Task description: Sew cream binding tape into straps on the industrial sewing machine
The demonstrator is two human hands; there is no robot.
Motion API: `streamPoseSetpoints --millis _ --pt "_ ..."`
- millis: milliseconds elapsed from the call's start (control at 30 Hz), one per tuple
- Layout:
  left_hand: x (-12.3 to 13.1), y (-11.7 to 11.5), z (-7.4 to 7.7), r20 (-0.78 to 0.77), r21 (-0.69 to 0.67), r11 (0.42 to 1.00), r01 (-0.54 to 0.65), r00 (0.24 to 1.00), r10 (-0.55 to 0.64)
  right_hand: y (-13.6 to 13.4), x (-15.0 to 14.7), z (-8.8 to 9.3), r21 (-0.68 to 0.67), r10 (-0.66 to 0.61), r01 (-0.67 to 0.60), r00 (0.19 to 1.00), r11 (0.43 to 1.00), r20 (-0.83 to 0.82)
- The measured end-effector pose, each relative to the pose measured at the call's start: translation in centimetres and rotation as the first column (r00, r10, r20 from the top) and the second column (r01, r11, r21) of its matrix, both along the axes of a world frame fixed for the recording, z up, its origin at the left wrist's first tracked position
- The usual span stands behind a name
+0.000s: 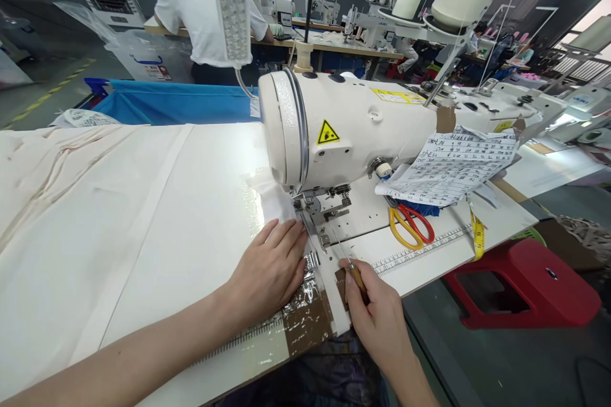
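Note:
A white sewing machine (348, 121) stands in front of me, its needle area just beyond my hands. My left hand (272, 261) lies flat with fingers stretched toward the presser foot, over the table edge of the needle plate. White fabric (274, 200) shows just past its fingertips. My right hand (375, 311) is closed around the wooden handle of an awl (354, 275); its thin metal point reaches toward the needle plate. Between the hands a narrow white strip (333, 292) runs from the machine toward the table's front edge.
Scissors (405, 229) with yellow and red handles lie right of the needle, beside written paper sheets (453, 162) and a yellow tape measure (477, 235). Pale cloth (57, 203) covers the left side. A red stool (525, 286) stands at right; a person (195, 13) sits beyond.

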State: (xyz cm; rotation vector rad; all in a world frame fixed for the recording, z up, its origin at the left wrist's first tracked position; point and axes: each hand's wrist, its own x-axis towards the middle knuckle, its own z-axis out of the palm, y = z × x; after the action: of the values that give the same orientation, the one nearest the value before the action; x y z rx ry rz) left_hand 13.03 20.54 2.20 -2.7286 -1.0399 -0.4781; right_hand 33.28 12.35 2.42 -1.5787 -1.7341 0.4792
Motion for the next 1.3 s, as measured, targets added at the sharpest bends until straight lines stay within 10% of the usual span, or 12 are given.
streamPoseSetpoints --millis 467,667,833,1300 --pt "-0.1 0.4 -0.1 0.03 -0.02 1.0 0.0 1.0 0.001 -0.4 -0.1 0.2 -0.053 -0.039 0.029 0.983 0.998 -0.181" --pt "-0.2 1.2 0.2 0.035 -0.043 0.999 -0.02 0.999 0.021 0.6 -1.3 0.2 0.139 0.105 -0.084 0.982 0.987 -0.159" --pt "-0.2 1.9 0.6 0.061 -0.091 0.995 -0.035 0.997 0.041 2.0 -3.0 0.3 0.207 0.26 -0.255 0.966 0.945 0.0" --pt "-0.6 2.6 0.2 0.088 -0.043 0.999 0.01 0.996 -0.006 3.5 -4.2 0.3 0.233 0.163 -0.27 0.905 0.934 0.393"
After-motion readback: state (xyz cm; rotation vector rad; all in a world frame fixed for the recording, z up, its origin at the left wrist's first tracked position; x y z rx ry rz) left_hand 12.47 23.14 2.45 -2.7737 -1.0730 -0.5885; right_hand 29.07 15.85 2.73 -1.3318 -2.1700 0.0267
